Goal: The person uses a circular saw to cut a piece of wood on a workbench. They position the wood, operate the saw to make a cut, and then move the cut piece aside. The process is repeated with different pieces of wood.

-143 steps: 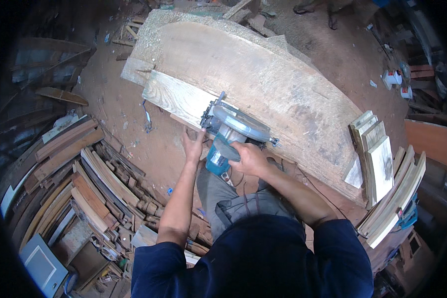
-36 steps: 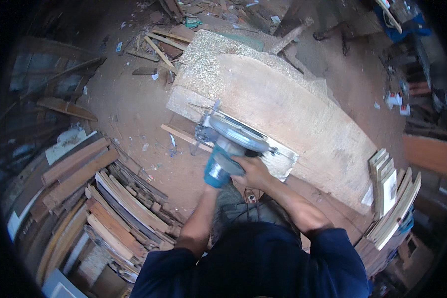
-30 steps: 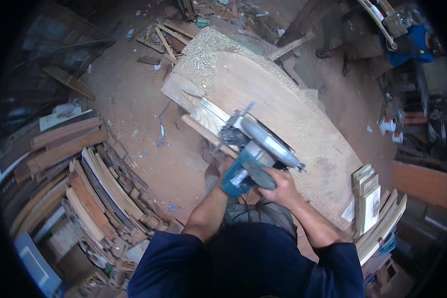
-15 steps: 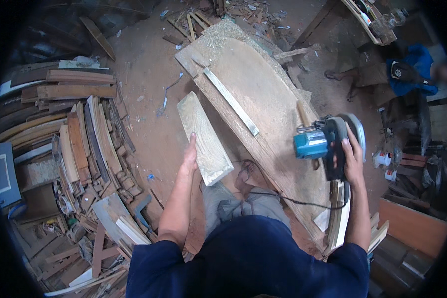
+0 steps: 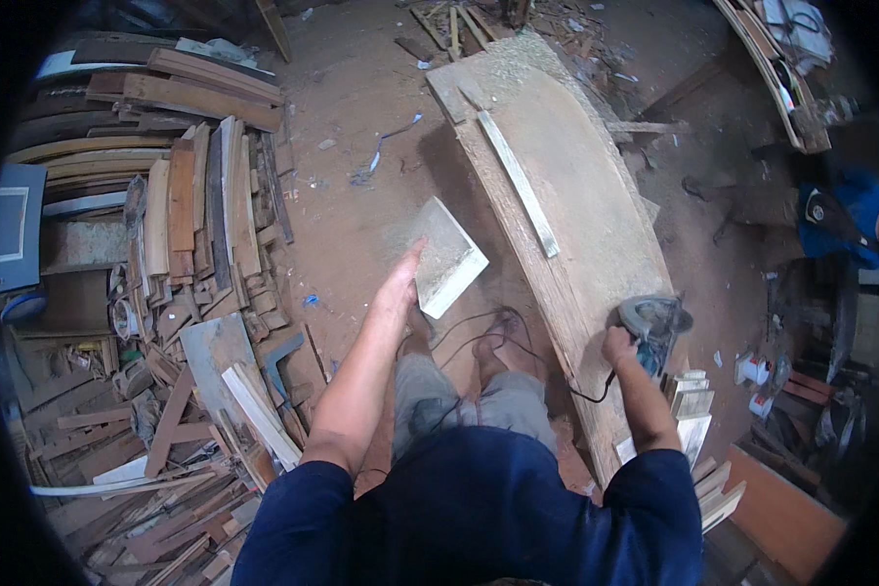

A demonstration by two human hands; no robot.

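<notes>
My left hand [image 5: 400, 280] is closed on the near-left edge of a short, thick wooden board [image 5: 449, 256], which is tilted in the air left of the bench. My right hand [image 5: 618, 346] grips the handle of a teal and dark circular saw [image 5: 654, 320]; its fingers are partly hidden. The saw is at the right part of a sawdust-covered wooden workbench [image 5: 596, 230], and I cannot tell whether it rests on the top. A narrow pale wood strip [image 5: 518, 186] lies along the bench's left side. The saw's dark cord [image 5: 581, 395] runs back toward my legs.
Stacked planks [image 5: 181, 195] and offcuts fill the left side. Several cut wood pieces [image 5: 691, 405] stand by the bench's near right end. An orange-brown panel [image 5: 786, 513] lies at the lower right. Another person in a blue top [image 5: 850, 220] is at the far right.
My right hand has brought the saw lower and turned it, over the bench. The board in my left hand has tilted, showing its end face. The whole view has shifted.
</notes>
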